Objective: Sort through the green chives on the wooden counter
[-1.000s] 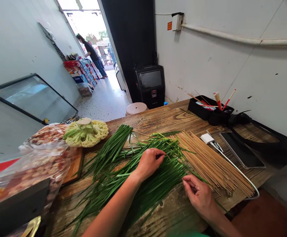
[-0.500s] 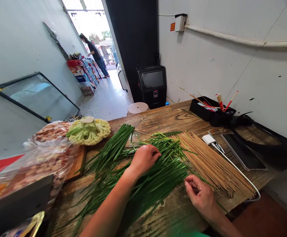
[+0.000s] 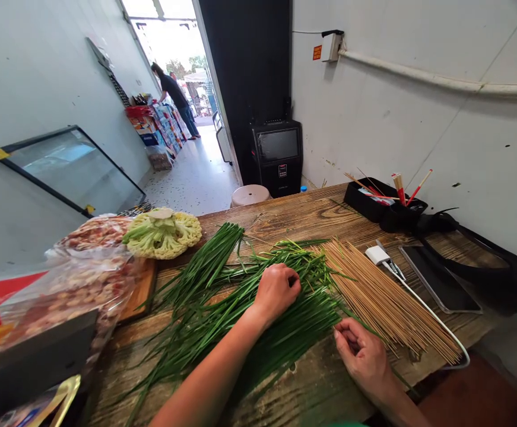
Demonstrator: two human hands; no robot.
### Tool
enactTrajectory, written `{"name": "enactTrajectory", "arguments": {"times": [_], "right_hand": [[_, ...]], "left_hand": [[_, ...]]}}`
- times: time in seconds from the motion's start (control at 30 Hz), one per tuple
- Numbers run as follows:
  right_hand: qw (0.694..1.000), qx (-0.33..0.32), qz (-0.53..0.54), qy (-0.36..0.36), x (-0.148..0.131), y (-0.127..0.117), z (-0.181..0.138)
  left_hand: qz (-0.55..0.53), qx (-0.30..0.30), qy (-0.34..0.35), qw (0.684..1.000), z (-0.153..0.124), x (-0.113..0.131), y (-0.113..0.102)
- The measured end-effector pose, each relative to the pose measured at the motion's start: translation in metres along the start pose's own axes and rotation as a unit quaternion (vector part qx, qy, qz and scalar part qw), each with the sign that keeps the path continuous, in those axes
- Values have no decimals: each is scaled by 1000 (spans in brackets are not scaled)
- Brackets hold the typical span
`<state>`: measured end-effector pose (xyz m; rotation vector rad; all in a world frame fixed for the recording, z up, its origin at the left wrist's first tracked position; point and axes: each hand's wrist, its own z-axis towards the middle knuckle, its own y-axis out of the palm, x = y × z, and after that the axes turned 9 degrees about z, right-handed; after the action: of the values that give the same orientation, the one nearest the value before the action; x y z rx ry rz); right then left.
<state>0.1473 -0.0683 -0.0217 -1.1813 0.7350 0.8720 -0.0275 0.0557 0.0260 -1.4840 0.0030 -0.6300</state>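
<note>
A long pile of green chives (image 3: 222, 308) lies spread across the wooden table (image 3: 298, 219). My left hand (image 3: 276, 290) rests on the pile near its right end, fingers curled and pinching some chive blades. My right hand (image 3: 364, 356) sits at the table's near edge beside the cut ends, fingers curled inward around something thin that I cannot make out. A wide bundle of bamboo skewers (image 3: 383, 296) lies just right of the chives, close to my right hand.
An upturned cauliflower (image 3: 164, 232) and bagged food (image 3: 71, 279) sit on the left. A white charger with cable (image 3: 378, 255), a phone (image 3: 440, 279), a black tray with chopsticks (image 3: 385, 198) and a black strap lie at the right. A person stands far down the corridor.
My left hand shifted slightly along the chives and closed more tightly on them. My right hand stayed curled at the near edge. The view drifted a little.
</note>
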Motion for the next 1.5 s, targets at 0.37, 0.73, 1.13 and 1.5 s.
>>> {"name": "enactTrajectory", "arguments": {"times": [0.37, 0.73, 1.13, 1.5], "right_hand": [[1000, 4, -15, -11, 0, 1, 1], [1000, 2, -6, -4, 6, 4, -1], [1000, 6, -4, -11, 1, 3, -1], [1000, 2, 5, -4, 4, 5, -2]], "left_hand": [[-325, -81, -57, 940, 2, 6, -16], [-305, -50, -79, 948, 5, -3, -10], [-182, 10, -19, 983, 2, -2, -16], [-125, -73, -9, 989, -1, -1, -9]]}}
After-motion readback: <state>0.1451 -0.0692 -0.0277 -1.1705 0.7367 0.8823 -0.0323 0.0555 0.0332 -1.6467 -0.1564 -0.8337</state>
